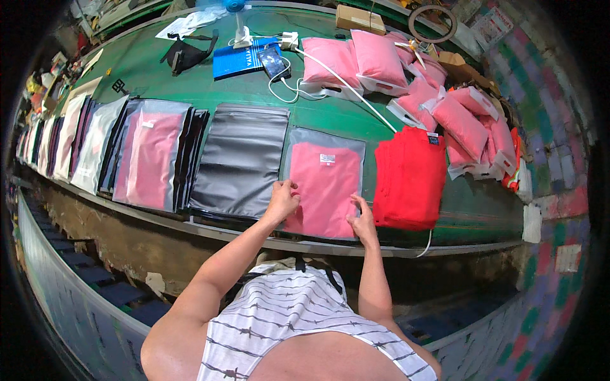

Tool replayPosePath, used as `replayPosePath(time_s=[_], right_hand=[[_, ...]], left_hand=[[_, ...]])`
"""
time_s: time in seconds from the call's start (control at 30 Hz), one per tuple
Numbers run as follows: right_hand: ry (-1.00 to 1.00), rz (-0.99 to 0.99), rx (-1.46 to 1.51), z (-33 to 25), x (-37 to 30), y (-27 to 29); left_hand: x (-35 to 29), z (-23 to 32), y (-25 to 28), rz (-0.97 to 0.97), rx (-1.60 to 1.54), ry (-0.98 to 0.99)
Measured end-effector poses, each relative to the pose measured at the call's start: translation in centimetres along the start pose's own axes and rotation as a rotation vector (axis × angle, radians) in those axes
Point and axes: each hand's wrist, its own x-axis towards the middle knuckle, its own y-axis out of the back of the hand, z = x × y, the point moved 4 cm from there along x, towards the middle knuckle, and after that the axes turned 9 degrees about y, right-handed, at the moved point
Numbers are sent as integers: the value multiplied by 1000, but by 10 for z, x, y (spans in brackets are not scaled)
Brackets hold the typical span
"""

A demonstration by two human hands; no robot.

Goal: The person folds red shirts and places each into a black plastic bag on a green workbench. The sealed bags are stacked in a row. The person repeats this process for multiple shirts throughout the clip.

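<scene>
A folded pink garment (321,190) with a small white label lies flat inside a clear plastic bag (304,136) in front of me. At the bag's left edge is my left hand (283,202), its fingers curled and closed on the plastic. My right hand (363,222) touches the lower right edge, thumb and fingers apart. Just left lies a stack of dark grey plastic bags (241,155). To the right sits a pile of folded red garments (410,181) with a dark label on top.
Several bagged pink garments (381,60) are heaped at the back right. Rows of bagged garments (149,155) line the table's left side. Farther back are a blue box (238,60), a phone (273,63) with white cables, a small fan (238,22) and a black bag (184,57).
</scene>
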Motion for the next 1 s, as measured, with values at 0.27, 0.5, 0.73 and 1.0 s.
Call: replayPosePath(time_s=[0.27,0.5,0.73,1.0], right_hand=[[-135,-100,632,6,19,11],[-133,-100,1197,-14,18,24],[201,-12,738,-96,27,24],[242,-39,735,-181,43,-91]], left_hand=[[-16,7,-19,104,211,-4],[-25,1,-11,-92,-489,489],[-31,26,32,-263,-792,343],[-21,-3,210,80,-482,-192]])
